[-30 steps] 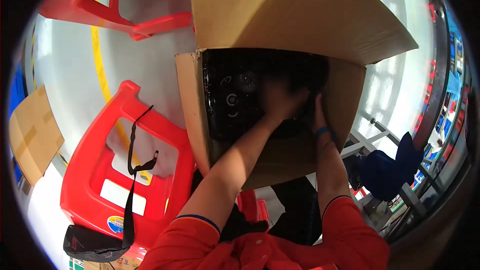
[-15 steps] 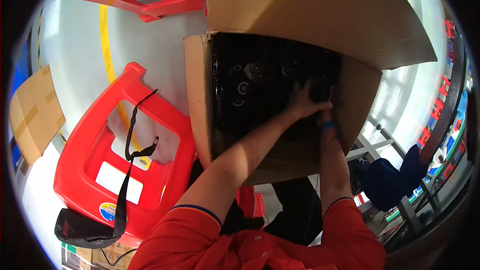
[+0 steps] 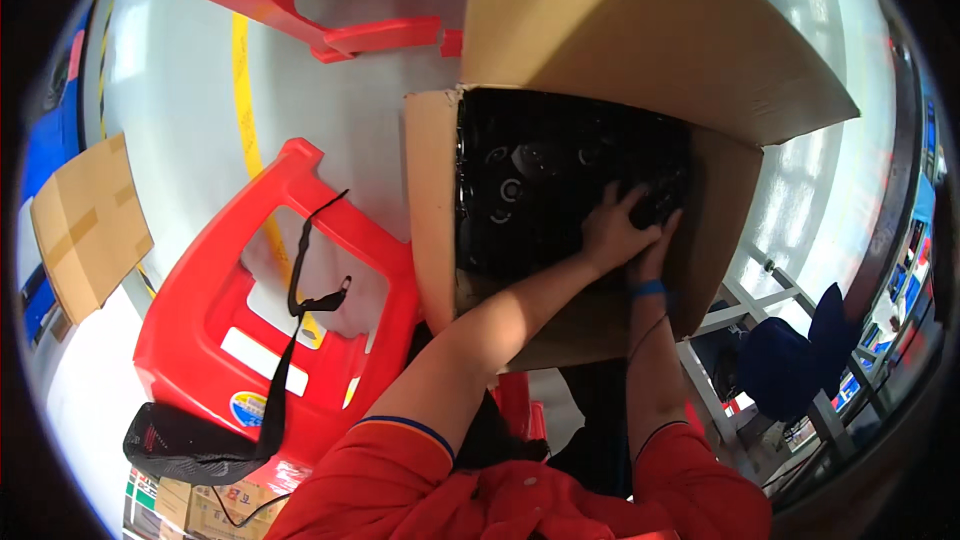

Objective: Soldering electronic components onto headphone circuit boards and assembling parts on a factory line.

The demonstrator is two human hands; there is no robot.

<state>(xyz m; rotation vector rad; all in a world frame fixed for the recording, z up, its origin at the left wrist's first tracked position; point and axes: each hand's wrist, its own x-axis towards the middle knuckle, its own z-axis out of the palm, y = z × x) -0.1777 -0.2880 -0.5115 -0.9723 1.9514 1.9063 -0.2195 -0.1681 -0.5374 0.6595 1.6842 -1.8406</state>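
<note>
A tall cardboard box stands before me with its far flap raised. Inside lie glossy black parts, some with round, ring-like shapes; their kind is too dark to tell. Both my arms reach down into the box's right side. My left hand curves round a dark, shiny black piece, thumb toward the right hand. Close against it, my right hand, with a blue band at the wrist, grips the same piece from the near right. Its lower fingers are hidden in shadow.
Left of the box is a red plastic stool with a black strap and pouch on it. Another red stool stands farther off. A cardboard sheet is at far left; a metal frame with a dark blue cloth is at right.
The view has shifted, so the box and stools appear farther right and slightly lower. Both hands stay together in the box at the black piece, with the left fingers now showing more clearly.
</note>
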